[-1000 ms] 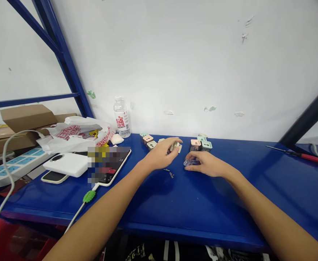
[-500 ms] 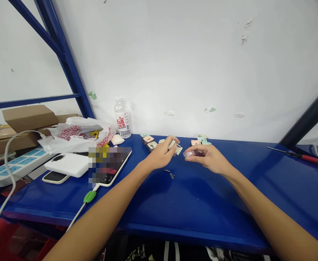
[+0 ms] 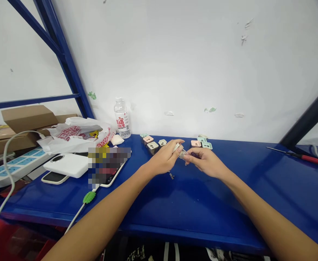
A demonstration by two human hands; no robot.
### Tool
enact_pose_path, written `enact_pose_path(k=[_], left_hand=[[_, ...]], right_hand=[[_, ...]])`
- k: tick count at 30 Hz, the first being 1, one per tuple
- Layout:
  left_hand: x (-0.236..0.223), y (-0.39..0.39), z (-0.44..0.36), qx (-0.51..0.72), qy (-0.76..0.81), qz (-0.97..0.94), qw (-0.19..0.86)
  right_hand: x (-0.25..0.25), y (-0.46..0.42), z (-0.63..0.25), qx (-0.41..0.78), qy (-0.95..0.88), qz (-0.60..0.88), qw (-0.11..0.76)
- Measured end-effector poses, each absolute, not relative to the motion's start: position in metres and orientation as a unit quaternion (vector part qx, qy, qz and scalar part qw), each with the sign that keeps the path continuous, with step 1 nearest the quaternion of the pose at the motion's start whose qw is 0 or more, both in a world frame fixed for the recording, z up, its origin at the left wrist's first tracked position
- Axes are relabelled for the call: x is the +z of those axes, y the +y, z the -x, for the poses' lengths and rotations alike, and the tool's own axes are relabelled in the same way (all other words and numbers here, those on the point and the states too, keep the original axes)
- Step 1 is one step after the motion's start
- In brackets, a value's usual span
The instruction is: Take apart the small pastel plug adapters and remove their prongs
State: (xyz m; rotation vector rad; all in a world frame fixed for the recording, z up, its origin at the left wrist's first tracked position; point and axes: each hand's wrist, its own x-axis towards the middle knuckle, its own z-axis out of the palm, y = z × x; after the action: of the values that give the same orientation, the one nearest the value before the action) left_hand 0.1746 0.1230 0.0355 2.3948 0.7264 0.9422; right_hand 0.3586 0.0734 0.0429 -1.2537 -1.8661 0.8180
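My left hand [image 3: 164, 156] is closed round a small cream-coloured plastic case [image 3: 176, 146], mostly covered by the fingers. Close against it, my right hand [image 3: 206, 162] pinches a small clear plastic piece [image 3: 182, 153] at the case's right end. Whether the piece sits inside the case or only touches it, I cannot tell. Behind the left hand stand several little cases, a pink one [image 3: 148, 139] and a cream one [image 3: 153, 145] among them. More stand behind the right hand, including a mint one [image 3: 207, 145]. A small dark metal part [image 3: 171, 176] lies below the hands.
A water bottle [image 3: 122, 119] stands by the wall. On the left are a phone [image 3: 118, 173] with a cable, a white power bank [image 3: 68, 165], a power strip [image 3: 20, 165], a plastic bag [image 3: 72, 134] and a cardboard box [image 3: 29, 117]. A red-handled screwdriver [image 3: 310, 158] lies at right.
My right hand has moved left, bringing the clear piece to the case in my left hand. The left hand has shifted slightly right and turned the case, uncovering another small case behind it.
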Motion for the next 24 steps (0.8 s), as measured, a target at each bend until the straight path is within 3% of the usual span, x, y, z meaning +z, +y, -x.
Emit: enact_pose_path(k=[24], left_hand=[[0.035, 0.118, -0.180, 0.421, 0.262, -0.855, 0.155]], right_hand=[[0.031, 0.072, -0.348, 0.230, -0.731, 0.503, 0.399]])
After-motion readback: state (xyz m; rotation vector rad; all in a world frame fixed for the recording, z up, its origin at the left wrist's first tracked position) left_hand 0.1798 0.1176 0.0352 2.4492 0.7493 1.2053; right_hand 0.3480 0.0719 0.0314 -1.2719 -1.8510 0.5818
